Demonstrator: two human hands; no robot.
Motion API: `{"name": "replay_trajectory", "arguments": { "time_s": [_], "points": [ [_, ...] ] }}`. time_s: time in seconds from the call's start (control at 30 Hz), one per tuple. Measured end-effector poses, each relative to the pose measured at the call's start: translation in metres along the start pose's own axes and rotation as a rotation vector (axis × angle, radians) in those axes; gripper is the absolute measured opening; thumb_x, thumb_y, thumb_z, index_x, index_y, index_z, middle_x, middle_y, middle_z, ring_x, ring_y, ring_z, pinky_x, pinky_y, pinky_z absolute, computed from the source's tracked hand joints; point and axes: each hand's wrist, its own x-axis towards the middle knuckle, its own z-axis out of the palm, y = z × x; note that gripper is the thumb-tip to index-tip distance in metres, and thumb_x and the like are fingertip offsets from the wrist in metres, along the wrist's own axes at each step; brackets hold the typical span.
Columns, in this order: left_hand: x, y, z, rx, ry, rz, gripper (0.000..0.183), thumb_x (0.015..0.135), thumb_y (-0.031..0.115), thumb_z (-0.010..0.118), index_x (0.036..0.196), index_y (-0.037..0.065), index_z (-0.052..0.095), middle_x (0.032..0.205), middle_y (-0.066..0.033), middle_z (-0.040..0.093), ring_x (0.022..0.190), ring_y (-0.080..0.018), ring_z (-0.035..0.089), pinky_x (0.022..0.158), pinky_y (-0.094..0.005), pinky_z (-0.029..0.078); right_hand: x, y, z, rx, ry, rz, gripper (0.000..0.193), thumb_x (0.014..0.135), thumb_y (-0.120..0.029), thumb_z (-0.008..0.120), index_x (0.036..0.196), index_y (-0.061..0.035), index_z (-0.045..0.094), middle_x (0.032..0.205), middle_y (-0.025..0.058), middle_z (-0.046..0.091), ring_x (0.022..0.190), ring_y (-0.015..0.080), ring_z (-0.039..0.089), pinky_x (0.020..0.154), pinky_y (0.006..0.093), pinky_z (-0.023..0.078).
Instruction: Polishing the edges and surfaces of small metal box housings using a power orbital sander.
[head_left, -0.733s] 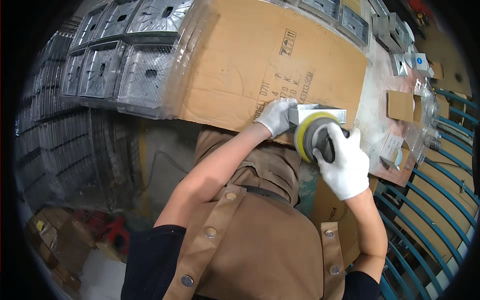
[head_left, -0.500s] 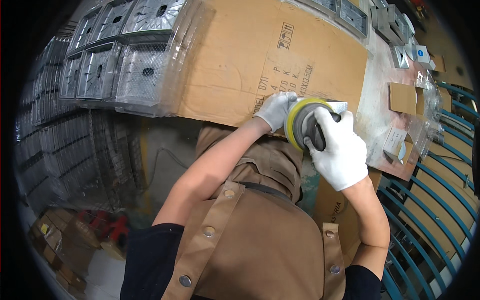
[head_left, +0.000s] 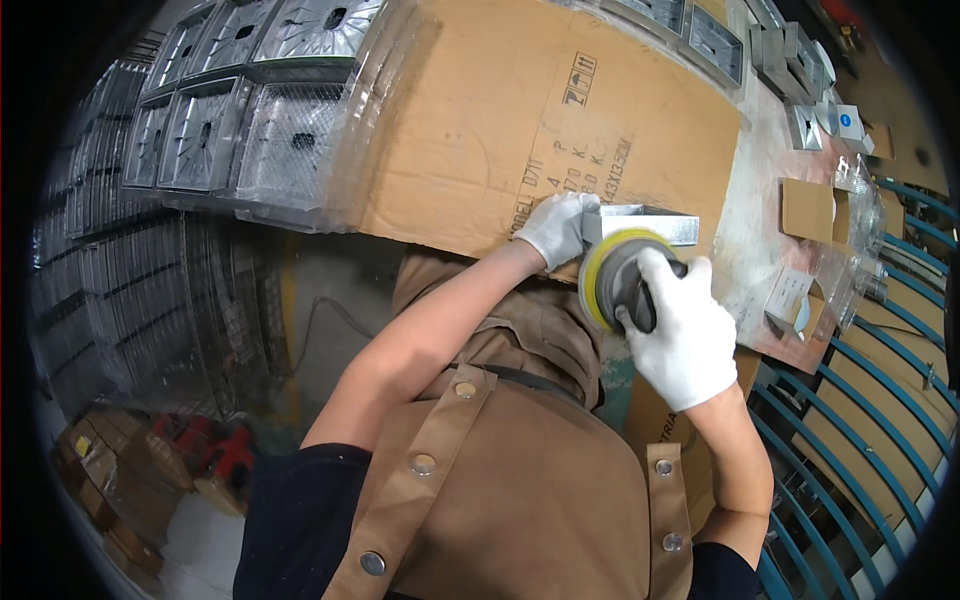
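A shallow silver metal box [head_left: 676, 230] rests near the front edge of a flat cardboard sheet [head_left: 450, 150]. My gloved left hand [head_left: 558, 230] grips its left end, the thumb side partly hidden. In my gloved right hand [head_left: 688, 335] is a round handheld sander [head_left: 622, 285] with a yellow-rimmed pad, fingers wrapped over its dark top. The pad is tilted on edge at the near side of the box, overlapping its near wall in view. Whether pad and metal touch, I cannot tell.
Clear plastic trays [head_left: 345, 150] with several square metal boxes stand at the left. More metal boxes [head_left: 715, 48] lie at the far right. Small open cartons [head_left: 808, 208] sit on the right table edge, beside blue curved bars [head_left: 870, 390]. Stacked trays fill the left background.
The sander has come slightly toward me and to the right, uncovering more of the metal box. My left hand stays at the box's left end.
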Motion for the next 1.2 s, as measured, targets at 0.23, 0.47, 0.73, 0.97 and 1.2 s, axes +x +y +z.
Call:
{"name": "replay_trajectory", "arguments": {
  "time_s": [0.23,0.47,0.73,0.97,1.2],
  "points": [
    [0.002,0.000,-0.001,0.031,-0.031,-0.033,0.016,0.084,0.021,0.071,0.093,0.008,0.065,0.092,-0.0206,0.068,0.094,-0.0400,0.066,0.084,-0.0452,0.053,0.004,0.000,-0.001,0.003,0.002,-0.006,0.058,0.078,-0.013,0.081,0.128,-0.0193,0.053,0.114,0.0244,0.054,0.084,0.0468,0.067,0.075,0.0482,0.059],
    [0.003,0.001,0.001,-0.045,-0.035,-0.079,0.014,0.084,0.018,0.070,0.092,0.008,0.064,0.092,-0.0197,0.068,0.094,-0.0396,0.065,0.084,-0.0450,0.053,0.011,0.001,-0.003,-0.032,0.006,0.006,0.059,0.077,-0.013,0.082,0.129,-0.0178,0.054,0.117,0.0254,0.054,0.087,0.0458,0.068,0.076,0.0477,0.058],
    [0.005,-0.005,0.005,-0.035,-0.020,0.009,0.016,0.086,0.022,0.068,0.092,0.008,0.065,0.094,-0.0205,0.068,0.093,-0.0407,0.065,0.083,-0.0455,0.052,0.012,0.002,-0.003,0.002,0.031,-0.019,0.059,0.077,-0.012,0.081,0.129,-0.0180,0.054,0.116,0.0248,0.054,0.088,0.0462,0.068,0.075,0.0478,0.058],
    [0.002,-0.002,0.004,0.076,-0.088,-0.024,0.020,0.084,0.023,0.071,0.095,0.006,0.065,0.095,-0.0205,0.069,0.097,-0.0407,0.066,0.084,-0.0454,0.053,0.010,0.000,-0.005,0.003,-0.001,0.026,0.059,0.077,-0.012,0.082,0.128,-0.0173,0.054,0.116,0.0253,0.054,0.088,0.0460,0.067,0.077,0.0472,0.058],
    [0.000,-0.002,0.004,0.021,-0.015,0.064,0.024,0.081,0.025,0.075,0.096,0.009,0.067,0.091,-0.0188,0.069,0.090,-0.0401,0.066,0.081,-0.0457,0.054,0.003,0.006,-0.002,-0.002,-0.019,0.057,0.059,0.077,-0.013,0.082,0.129,-0.0185,0.055,0.118,0.0239,0.054,0.090,0.0457,0.067,0.078,0.0467,0.058]
  ]
}}
